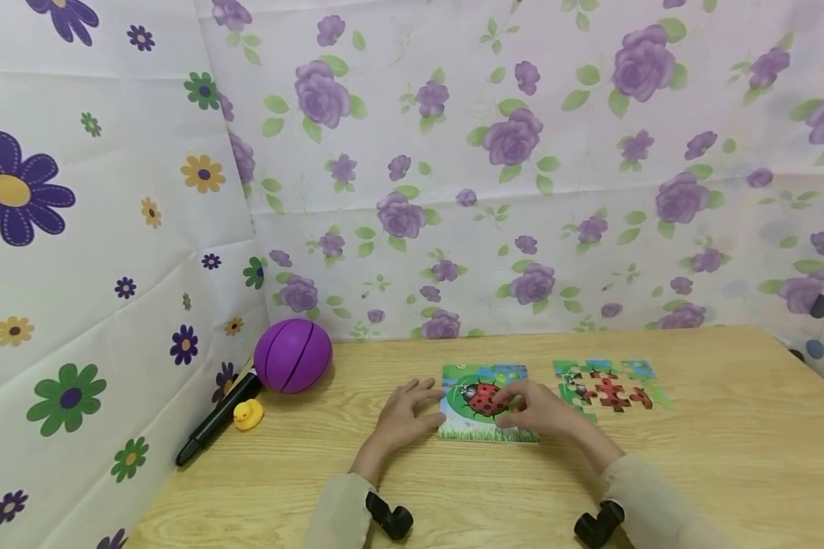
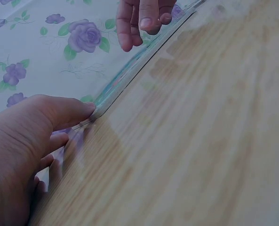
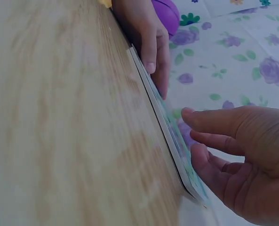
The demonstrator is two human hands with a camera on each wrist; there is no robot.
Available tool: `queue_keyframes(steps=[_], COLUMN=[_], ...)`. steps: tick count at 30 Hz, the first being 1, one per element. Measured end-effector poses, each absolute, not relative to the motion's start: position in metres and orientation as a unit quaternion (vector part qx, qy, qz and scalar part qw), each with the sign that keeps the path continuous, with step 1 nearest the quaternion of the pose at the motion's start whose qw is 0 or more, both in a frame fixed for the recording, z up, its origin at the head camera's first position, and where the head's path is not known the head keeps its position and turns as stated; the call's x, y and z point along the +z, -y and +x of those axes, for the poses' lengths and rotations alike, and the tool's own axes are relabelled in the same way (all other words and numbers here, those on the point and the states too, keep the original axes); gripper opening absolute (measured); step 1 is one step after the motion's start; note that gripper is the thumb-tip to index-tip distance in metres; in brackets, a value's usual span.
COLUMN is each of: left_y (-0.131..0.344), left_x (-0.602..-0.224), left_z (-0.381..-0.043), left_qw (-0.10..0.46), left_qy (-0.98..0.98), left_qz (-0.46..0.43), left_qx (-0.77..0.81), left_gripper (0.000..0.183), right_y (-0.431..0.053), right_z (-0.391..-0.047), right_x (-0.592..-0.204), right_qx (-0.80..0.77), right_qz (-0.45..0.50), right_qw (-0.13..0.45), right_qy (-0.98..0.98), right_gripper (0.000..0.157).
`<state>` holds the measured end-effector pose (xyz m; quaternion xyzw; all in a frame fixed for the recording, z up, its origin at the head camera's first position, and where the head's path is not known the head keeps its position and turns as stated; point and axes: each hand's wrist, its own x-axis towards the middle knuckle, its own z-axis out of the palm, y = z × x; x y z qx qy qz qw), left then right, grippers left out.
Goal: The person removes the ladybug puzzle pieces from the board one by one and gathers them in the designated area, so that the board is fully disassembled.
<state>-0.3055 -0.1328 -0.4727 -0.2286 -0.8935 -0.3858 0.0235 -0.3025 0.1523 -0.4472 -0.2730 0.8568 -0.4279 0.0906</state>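
Observation:
A square ladybug picture board [image 1: 482, 399] lies flat on the table between the two hands. My left hand [image 1: 403, 415] is at its left side, fingers spread loosely; in the left wrist view the thumb [image 2: 75, 112] is right at the board's corner. Over the board's right half is my right hand [image 1: 545, 412], thumb and fingers apart with nothing between them; it covers part of the ladybug. In the right wrist view, the fingers are close over the board's surface [image 3: 158, 106]. Just right of the board lie several loose jigsaw pieces [image 1: 611, 393], some with red ladybug parts.
A purple ball [image 1: 293, 356] sits at the back left of the wooden table [image 1: 453, 496]. Beside it are a black marker-like stick [image 1: 216, 418] and a yellow toy duck [image 1: 249, 414]. Flowered cloth [image 1: 419, 191] hangs behind the table and along the left side.

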Motion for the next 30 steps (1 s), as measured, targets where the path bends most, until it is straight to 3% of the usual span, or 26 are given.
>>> queue_keyframes(steps=[10, 30], left_y=[0.1301, 0.1322], left_x=[-0.4729, -0.4701], left_z=[-0.3065, -0.3032], left_qw=[0.023, 0.025], left_qy=[0.893, 0.893], left_qz=[-0.233, -0.232], left_qx=[-0.384, -0.386], left_gripper=[0.044, 0.043], right_y=[-0.1519, -0.1446], right_z=[-0.3005, -0.2991], right_x=[-0.4498, -0.4518], right_qx=[-0.419, -0.423], right_qz=[-0.306, -0.277], right_qw=[0.119, 0.115], right_qy=[-0.847, -0.855], right_gripper=[0.052, 0.05])
